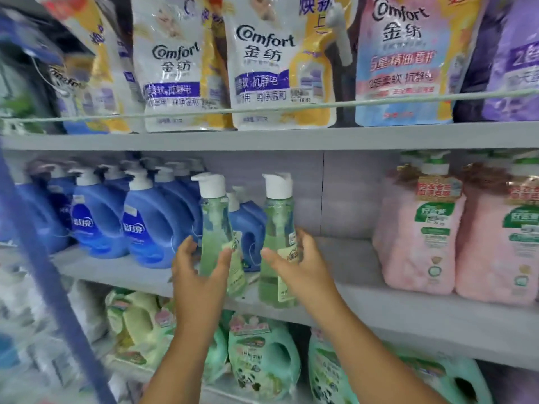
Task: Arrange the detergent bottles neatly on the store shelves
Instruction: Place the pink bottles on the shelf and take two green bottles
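Hands (pixel 201 266) (pixel 300 258) grip green bottles (pixel 217 228) (pixel 277 228) (labels blurred) on shelf (pixel 408 310).

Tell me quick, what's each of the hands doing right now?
Left hand: holding the left green clear bottle, fingers and thumb curled round it.
Right hand: holding the right green clear bottle the same way.

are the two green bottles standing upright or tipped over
Upright: both the left green bottle and the right green bottle stand on the middle shelf, white caps up.
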Available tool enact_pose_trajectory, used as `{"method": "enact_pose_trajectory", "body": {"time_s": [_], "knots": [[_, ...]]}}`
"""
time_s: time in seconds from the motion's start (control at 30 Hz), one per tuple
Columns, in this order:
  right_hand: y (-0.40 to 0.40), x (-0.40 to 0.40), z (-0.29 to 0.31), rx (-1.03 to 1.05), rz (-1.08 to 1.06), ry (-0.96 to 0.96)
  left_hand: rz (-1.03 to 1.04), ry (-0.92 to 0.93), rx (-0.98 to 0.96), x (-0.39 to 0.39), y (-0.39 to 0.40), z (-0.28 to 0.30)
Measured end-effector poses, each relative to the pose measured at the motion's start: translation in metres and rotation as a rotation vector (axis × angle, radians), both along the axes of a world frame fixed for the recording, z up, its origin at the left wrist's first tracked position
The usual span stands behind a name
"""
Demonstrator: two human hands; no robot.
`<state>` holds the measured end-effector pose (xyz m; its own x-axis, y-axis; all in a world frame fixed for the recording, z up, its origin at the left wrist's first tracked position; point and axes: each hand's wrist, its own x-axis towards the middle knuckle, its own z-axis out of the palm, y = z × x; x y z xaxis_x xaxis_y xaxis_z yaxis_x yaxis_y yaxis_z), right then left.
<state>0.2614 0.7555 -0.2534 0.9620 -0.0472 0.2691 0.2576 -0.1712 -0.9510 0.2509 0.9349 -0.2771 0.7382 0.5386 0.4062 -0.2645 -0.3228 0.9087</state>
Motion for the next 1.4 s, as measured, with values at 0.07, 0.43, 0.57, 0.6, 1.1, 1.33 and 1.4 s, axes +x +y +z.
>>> {"method": "enact_pose_trajectory", "body": {"time_s": [0.07, 0.43, 0.57, 0.6, 1.1, 1.33, 1.4], "knots": [[0.013, 0.004, -0.001, -0.005, -0.07, -0.001, -0.116, 0.043, 0.015, 0.011, 0.009, -0.001], [0.01, -0.014, 0.009, -0.112, -0.281, -0.015, -0.495, 0.161, 0.115, 0.023, 0.032, -0.009], [-0.02, -0.054, 0.017, -0.077, -0.349, -0.031, -0.624, 0.155, 0.105, 0.006, 0.025, 0.006], [-0.031, -0.063, 0.021, -0.057, -0.364, -0.041, -0.649, 0.134, 0.113, 0.001, 0.021, 0.014], [-0.262, -0.273, 0.079, 0.021, -0.548, -0.253, -0.966, -0.045, 0.077, -0.107, -0.197, 0.09], [-0.411, -0.385, 0.107, -0.064, -0.625, -0.295, -1.027, -0.148, 0.076, -0.198, -0.36, 0.118], [-0.451, -0.405, 0.115, -0.088, -0.636, -0.28, -1.056, -0.16, 0.074, -0.217, -0.398, 0.131]]}}
